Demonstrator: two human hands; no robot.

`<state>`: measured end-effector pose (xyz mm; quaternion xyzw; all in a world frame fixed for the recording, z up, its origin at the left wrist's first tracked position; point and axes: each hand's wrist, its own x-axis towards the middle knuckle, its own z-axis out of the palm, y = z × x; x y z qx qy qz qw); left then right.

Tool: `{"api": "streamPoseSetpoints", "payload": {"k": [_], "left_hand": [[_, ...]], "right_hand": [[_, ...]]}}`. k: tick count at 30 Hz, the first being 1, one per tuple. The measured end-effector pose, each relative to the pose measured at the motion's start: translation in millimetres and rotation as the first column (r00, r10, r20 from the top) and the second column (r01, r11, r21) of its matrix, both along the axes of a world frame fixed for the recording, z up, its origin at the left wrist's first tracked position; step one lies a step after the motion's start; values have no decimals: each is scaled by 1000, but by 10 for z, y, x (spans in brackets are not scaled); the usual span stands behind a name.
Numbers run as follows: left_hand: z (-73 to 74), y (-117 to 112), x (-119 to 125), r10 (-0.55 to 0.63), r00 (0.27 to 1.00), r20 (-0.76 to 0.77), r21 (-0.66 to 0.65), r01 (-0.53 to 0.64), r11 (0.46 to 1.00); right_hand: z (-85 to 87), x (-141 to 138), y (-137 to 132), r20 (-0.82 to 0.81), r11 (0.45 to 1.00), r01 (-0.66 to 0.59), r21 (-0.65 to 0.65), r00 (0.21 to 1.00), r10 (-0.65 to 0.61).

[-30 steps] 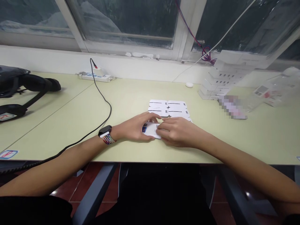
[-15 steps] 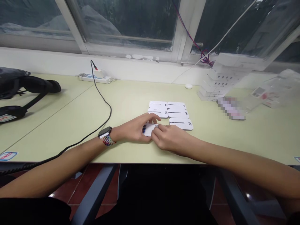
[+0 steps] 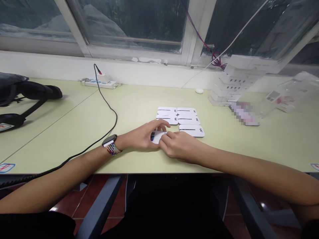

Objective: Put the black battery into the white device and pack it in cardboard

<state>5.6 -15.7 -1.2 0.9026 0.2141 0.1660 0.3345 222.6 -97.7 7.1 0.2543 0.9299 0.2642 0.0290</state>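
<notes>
My left hand [image 3: 143, 135] curves round a white flat device [image 3: 159, 136], thumb along its near side and fingers over the far side. A small dark blue patch shows at the device's left end. Against the right end, the fingers of my right hand [image 3: 175, 143] are pinched together; whatever lies between them is hidden. Just beyond both hands, several similar white flat devices [image 3: 187, 119] with rounded corners lie in a close group. Each shows a dark line and a black W-like mark. The nearest one [image 3: 191, 130] lies beside my right hand.
A black cable [image 3: 115, 114] runs over the pale green table [image 3: 134, 99] and under my left forearm. At the back stand a power strip [image 3: 101, 83], a small white round object [image 3: 199, 91] and stacked white boxes [image 3: 230, 88]. Black equipment [image 3: 37, 91] sits at left, a clear plastic bag [image 3: 290, 94] at right.
The view has shifted slightly. Both hands stay at the same device, and a small light bit by my right fingertips is now less visible.
</notes>
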Motion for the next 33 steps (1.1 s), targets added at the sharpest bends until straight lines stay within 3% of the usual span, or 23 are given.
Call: {"api": "streamPoseSetpoints", "payload": {"k": [8, 12, 19, 22, 24, 27, 29, 31, 33], "left_hand": [[1, -1, -13, 0, 1000, 13, -53, 1, 999], [-11, 29, -34, -4, 1000, -5, -55, 3, 998], [-5, 56, -40, -7, 1000, -24, -68, 5, 998], [13, 32, -48, -1, 1000, -31, -50, 0, 999], [14, 6, -42, 16, 999, -37, -47, -18, 999], [-19, -35, -1, 68, 998, -20, -103, -69, 992], [-60, -47, 30, 95, 995, 15, -141, -92, 986], [-98, -36, 36, 96, 995, 36, -128, -91, 988], [-112, -4, -3, 75, 997, 16, -63, -74, 995]], "right_hand": [[143, 175, 36, -143, 957, 79, -278, 982, -122], [171, 359, 149, -170, 940, -29, -340, 985, -31], [-39, 382, 198, -132, 987, -142, -70, 982, 132], [-71, 385, 200, -249, 991, -135, 23, 959, 136], [-51, 423, 204, -395, 995, -102, 7, 914, 97], [25, 559, 222, -662, 988, -87, -129, 749, -21], [84, 710, 263, -807, 960, -58, -272, 558, -195], [128, 893, 335, -835, 879, -19, -476, 322, -445], [140, 1076, 421, -735, 733, -67, -677, 109, -669]]}}
